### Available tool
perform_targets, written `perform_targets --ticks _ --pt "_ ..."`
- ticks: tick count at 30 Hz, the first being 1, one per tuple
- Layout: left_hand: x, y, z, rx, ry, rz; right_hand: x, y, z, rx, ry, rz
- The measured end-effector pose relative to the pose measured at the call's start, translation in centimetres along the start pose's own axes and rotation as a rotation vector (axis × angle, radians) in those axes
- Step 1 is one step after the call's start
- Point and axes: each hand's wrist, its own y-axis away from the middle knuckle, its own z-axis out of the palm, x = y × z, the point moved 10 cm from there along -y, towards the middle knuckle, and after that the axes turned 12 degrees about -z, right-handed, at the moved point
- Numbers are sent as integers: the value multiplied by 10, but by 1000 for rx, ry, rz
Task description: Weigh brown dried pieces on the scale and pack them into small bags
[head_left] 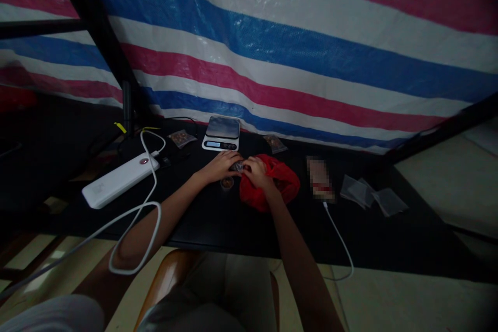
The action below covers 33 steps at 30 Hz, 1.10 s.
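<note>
My left hand (221,166) and my right hand (259,173) meet on a black tabletop (194,223), their fingers closing on a small transparent plastic packet (237,167). Its contents are too small and dark to tell. My right hand lies partly over a crumpled red plastic bag (283,185). Just below my left fingers sits a small round container (227,183) with something brown in it. A digital kitchen scale (222,133) stands just beyond my hands, with nothing on its platform.
Small bags of brown contents (181,138) (274,143) lie on either side of the scale. On the left is a white power bank (120,180) with a looped cable (159,223). To the right are a blurred phone (320,179) and loose transparent bags (369,194). A striped tarp (272,78) hangs behind.
</note>
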Motion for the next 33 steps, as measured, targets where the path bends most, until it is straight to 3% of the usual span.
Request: perform_targets --ticks 4,26,33 --pt "-1 0 1 1 20 8 -5 2 -4 37 -33 -17" --pt "1 2 0 7 7 3 -5 4 7 -61 76 8" --pt "1 3 -2 -6 28 -3 -6 6 -4 44 17 5"
